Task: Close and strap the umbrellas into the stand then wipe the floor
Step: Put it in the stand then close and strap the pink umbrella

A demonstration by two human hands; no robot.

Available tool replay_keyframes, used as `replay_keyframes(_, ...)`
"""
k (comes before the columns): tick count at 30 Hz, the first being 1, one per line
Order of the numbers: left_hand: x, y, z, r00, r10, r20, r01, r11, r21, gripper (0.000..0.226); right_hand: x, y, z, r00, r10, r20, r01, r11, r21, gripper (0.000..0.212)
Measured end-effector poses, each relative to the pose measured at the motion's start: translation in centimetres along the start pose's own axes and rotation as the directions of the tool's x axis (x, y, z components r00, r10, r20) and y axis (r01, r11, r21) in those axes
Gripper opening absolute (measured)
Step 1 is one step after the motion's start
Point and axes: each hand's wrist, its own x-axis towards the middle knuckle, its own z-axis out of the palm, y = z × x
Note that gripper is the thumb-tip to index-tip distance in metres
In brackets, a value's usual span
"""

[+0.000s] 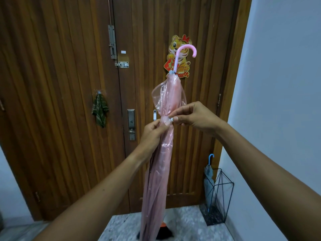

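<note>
Strap [167, 120] fastening looks underway: left hand [152, 134] pinches the gathered pink umbrella [162, 153], right hand [194, 117] just beside pinches the snap. Keep folds tight beneath both thumbs while pressing.

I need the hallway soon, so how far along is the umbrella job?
Done: the blue umbrella stands closed in the wire stand. In hand: the left hand and right hand are fastening the strap around the closed pink umbrella, held upright in front of the door. Left: put it in the stand and wipe the floor.
</note>
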Motion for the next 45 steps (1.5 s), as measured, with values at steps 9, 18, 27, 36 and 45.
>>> replay_keyframes(9,-0.2,0.2,-0.7,0.999,0.031,-0.018,-0.033,0.993,-0.111,0.037,-0.5,-0.1,0.5,0.994,0.075,-0.085,-0.06,0.983,0.175,0.02)
replay_keyframes(18,-0.2,0.0,-0.9,0.999,0.025,0.04,-0.02,0.992,-0.126,0.035,-0.7,0.2,0.7,0.995,0.048,-0.088,-0.034,0.988,0.149,0.017)
replay_keyframes(27,-0.1,-0.4,-0.6,0.995,0.013,0.095,-0.005,0.997,-0.079,0.038,-1.3,1.0,0.4,0.99,0.052,-0.133,-0.036,0.992,0.118,0.011)
replay_keyframes(36,0.0,-1.9,1.1,0.995,0.053,0.088,-0.058,0.997,0.058,0.041,-2.2,3.1,-1.3,0.985,0.148,-0.088,-0.138,0.984,0.117,0.027)
replay_keyframes(45,1.6,-3.4,4.4,0.987,-0.018,0.161,0.007,0.998,0.064,0.049,-3.8,7.1,-3.1,0.947,0.256,-0.193,-0.164,0.904,0.394,0.06)
